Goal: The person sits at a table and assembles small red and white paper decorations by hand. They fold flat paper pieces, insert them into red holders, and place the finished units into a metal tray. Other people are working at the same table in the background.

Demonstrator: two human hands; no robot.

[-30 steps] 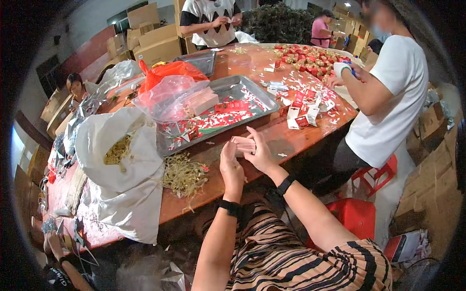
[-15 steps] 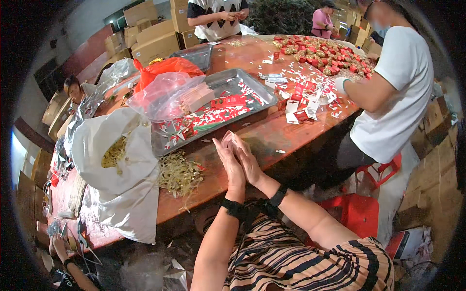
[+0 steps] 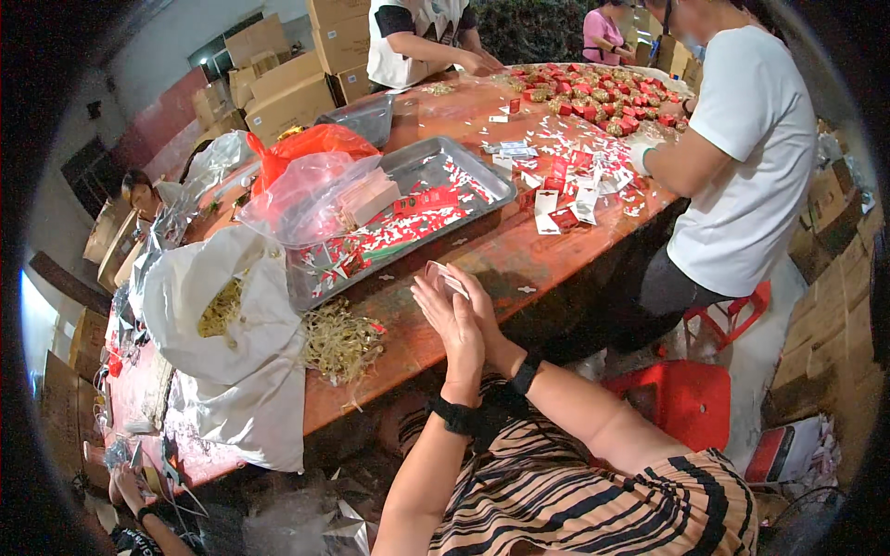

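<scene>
Above the table's near edge, my left hand (image 3: 451, 322) and my right hand (image 3: 489, 315) are pressed palm to palm. Between them sits a thin stack of pale pink cards (image 3: 444, 279); only its top edge shows, and the palms hide the rest. Just beyond my hands lies a grey metal tray (image 3: 505, 188). It holds a thicker pale pink card stack (image 3: 368, 196), a red printed strip (image 3: 426, 200) and many small red and white paper bits. A clear plastic bag (image 3: 292, 208) overlaps the tray's left part.
Left of my hands are a tangle of yellowish strings (image 3: 341, 345) and a white sack (image 3: 255, 394). Folded cards (image 3: 547, 208) and a heap of red and gold ornaments (image 3: 603, 97) lie farther right. A co-worker in white (image 3: 751, 157) stands there, near a red stool (image 3: 681, 398).
My hands stay pressed together, turned slightly, with more of the pale pink edge showing. The co-worker at the far side has leaned down with hands to the table.
</scene>
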